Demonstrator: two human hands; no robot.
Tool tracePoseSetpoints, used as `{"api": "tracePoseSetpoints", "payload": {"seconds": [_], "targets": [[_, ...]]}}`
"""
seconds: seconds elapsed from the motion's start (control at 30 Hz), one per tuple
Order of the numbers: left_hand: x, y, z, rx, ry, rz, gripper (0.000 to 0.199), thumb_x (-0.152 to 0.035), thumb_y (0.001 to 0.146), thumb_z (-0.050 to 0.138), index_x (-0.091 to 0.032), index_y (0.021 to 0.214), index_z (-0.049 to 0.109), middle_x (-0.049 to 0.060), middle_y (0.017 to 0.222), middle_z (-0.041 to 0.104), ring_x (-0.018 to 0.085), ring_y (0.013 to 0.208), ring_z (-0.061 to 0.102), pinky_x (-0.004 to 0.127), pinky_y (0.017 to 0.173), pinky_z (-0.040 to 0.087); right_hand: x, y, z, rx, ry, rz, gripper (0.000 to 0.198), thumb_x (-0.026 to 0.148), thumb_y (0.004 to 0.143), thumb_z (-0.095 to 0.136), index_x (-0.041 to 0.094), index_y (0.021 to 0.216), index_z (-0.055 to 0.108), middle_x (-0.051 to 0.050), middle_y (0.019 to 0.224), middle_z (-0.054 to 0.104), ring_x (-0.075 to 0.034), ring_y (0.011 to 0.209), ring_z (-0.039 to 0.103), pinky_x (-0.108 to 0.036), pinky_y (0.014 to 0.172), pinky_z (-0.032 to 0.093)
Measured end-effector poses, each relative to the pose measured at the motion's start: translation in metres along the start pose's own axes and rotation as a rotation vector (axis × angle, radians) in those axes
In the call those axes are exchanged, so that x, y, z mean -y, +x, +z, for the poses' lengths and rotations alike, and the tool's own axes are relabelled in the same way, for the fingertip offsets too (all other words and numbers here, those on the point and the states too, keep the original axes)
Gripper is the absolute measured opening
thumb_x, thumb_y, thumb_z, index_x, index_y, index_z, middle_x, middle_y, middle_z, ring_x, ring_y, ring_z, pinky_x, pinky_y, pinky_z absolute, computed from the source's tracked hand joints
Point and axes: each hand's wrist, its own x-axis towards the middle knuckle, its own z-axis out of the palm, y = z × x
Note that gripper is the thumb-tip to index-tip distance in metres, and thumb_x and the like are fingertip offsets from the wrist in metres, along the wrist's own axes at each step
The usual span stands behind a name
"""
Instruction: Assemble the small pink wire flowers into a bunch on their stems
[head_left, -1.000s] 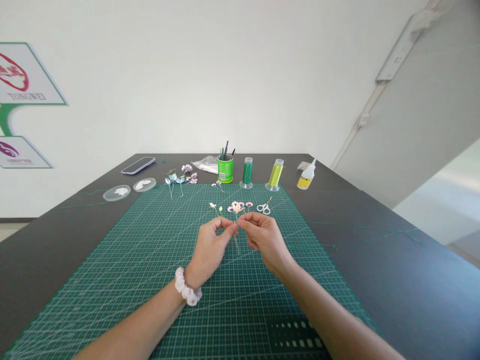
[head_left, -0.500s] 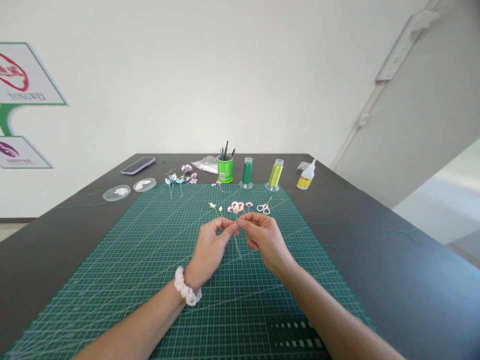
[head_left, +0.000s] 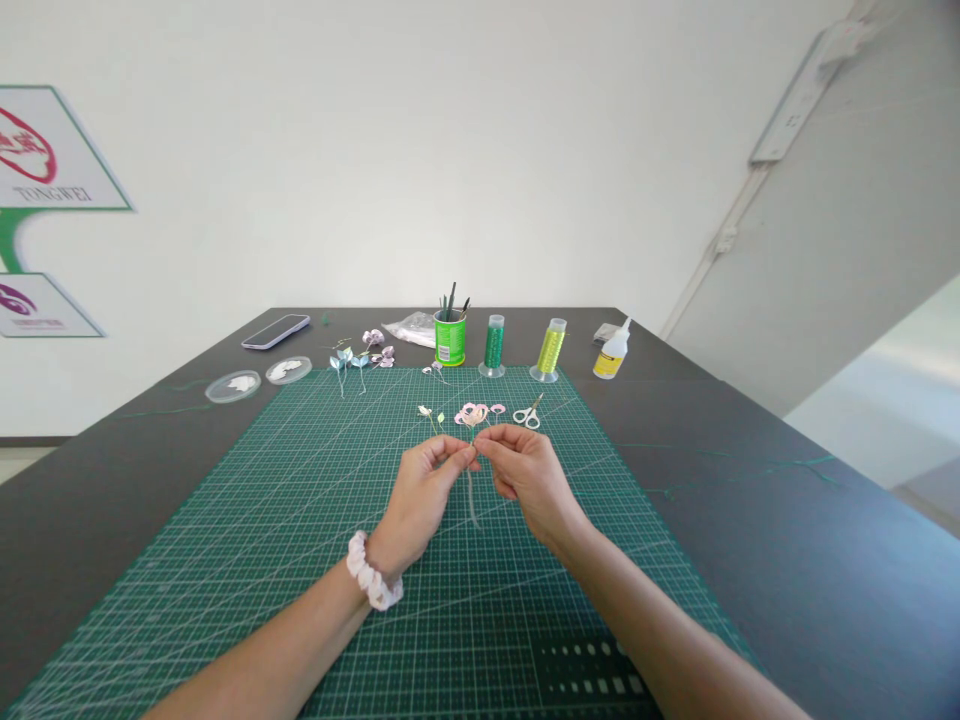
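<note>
Over the middle of the green cutting mat (head_left: 315, 560), my left hand (head_left: 429, 484) and my right hand (head_left: 526, 474) meet with their fingertips pinched on the stem of a small artificial flower (head_left: 472, 418). Its pale pink head shows just above the fingers, and the thin stem tail hangs down below them. Just beyond lie loose pink petal pieces (head_left: 498, 409), partly overlapped by the flower head. A small flower bud on a stem (head_left: 425, 411) and a pale green leaf (head_left: 441, 418) lie to the left. White-handled scissors (head_left: 527, 416) rest to the right.
At the back stand a green can of tools (head_left: 450, 340), a green thread spool (head_left: 494, 347), a yellow-green spool (head_left: 550, 350) and a glue bottle (head_left: 612, 352). Blue and purple flowers (head_left: 361, 358), two shallow dishes (head_left: 233, 386) and a phone (head_left: 276, 331) lie back left.
Both hands stay nearly in place, still pinching the stem. The flower head has turned slightly, and the hanging tail has swung a little, now hanging straighter.
</note>
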Motion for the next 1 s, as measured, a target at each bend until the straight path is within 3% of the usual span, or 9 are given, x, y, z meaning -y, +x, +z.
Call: {"api": "tracePoseSetpoints", "payload": {"seconds": [1.0], "targets": [[0.0004,0.0002,0.0027,0.003,-0.068,-0.026,0.024,-0.037,0.077,0.064,-0.018,0.063,0.063,0.000,0.065,0.061,0.016,0.070,0.052,0.030,0.074,0.041,0.0005,-0.0009,0.0001,-0.009,-0.002,-0.013,0.023,0.037,0.065,0.073,0.017,0.063,0.064,0.006,0.048,0.050,-0.004,0.036,0.028,-0.020,0.033,0.022]]}}
